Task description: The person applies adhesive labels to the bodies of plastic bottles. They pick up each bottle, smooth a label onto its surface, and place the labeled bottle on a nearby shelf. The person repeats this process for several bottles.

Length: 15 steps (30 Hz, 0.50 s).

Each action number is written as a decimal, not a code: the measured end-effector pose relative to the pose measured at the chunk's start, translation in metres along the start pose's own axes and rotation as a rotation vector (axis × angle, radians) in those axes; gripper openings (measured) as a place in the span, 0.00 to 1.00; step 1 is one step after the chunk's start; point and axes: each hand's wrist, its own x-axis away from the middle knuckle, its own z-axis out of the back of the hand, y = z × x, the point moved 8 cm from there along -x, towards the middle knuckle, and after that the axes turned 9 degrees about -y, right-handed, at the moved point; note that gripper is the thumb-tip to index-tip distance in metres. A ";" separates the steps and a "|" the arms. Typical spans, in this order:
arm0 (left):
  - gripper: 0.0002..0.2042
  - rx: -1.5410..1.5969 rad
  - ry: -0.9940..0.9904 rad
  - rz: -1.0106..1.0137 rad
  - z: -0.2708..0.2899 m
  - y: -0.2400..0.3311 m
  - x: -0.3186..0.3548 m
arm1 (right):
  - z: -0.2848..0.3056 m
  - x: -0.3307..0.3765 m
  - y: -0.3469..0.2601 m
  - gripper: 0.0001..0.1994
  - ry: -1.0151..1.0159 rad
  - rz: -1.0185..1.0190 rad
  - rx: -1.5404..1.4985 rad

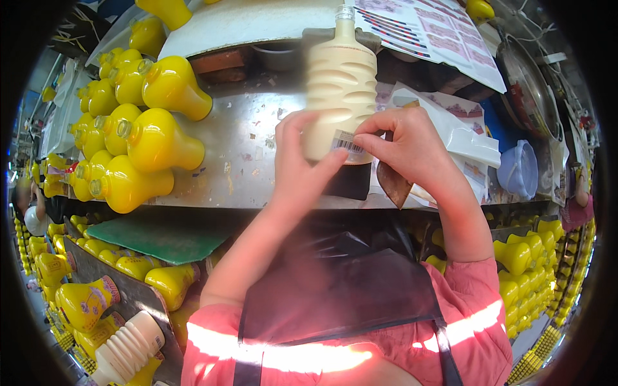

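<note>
A cream glass bottle with wavy ridges lies on its side, its clear neck pointing away from me and resting on a dark support. My left hand is closed around the left of its lower end, thumb on the small barcode sticker. With thumb and forefinger, my right hand pinches the sticker's upper right edge against the bottle. Below the right palm a brown, pointed flat piece sticks out; whether the hand holds it, I cannot tell. A dark pad lies under the bottle's base.
Several glossy yellow bottles are stacked on the metal table at left. Printed sheets lie at the far right, near a pale blue bucket. Below left are a green board and another cream bottle.
</note>
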 end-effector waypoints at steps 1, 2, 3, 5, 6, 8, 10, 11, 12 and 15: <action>0.31 -0.007 0.027 0.017 -0.001 -0.001 -0.001 | 0.000 0.000 0.000 0.06 0.013 0.031 -0.009; 0.30 0.009 0.049 0.030 -0.002 -0.002 -0.001 | 0.000 0.000 0.005 0.06 0.013 -0.005 -0.024; 0.29 -0.009 0.066 0.040 -0.003 -0.002 -0.001 | 0.001 0.000 0.007 0.06 0.020 0.023 -0.057; 0.28 0.016 0.088 0.049 -0.004 -0.003 0.000 | 0.005 -0.004 0.016 0.07 0.073 0.029 -0.055; 0.27 0.004 0.095 0.057 -0.005 -0.003 0.002 | 0.006 -0.007 0.014 0.08 0.099 0.139 -0.073; 0.26 0.016 0.092 0.061 -0.005 -0.004 0.003 | 0.014 -0.011 0.039 0.11 0.182 0.020 -0.129; 0.25 0.038 0.080 0.065 -0.005 -0.005 0.004 | 0.013 -0.009 0.054 0.16 0.257 0.009 -0.245; 0.24 0.109 0.077 0.065 -0.006 -0.006 0.003 | 0.009 -0.004 0.059 0.19 0.290 0.019 -0.332; 0.24 0.015 0.081 0.029 -0.006 -0.001 0.003 | 0.004 0.003 0.069 0.22 0.331 -0.048 -0.412; 0.25 -0.083 0.091 -0.041 -0.008 0.006 0.000 | -0.017 0.015 0.058 0.33 0.267 -0.001 -0.256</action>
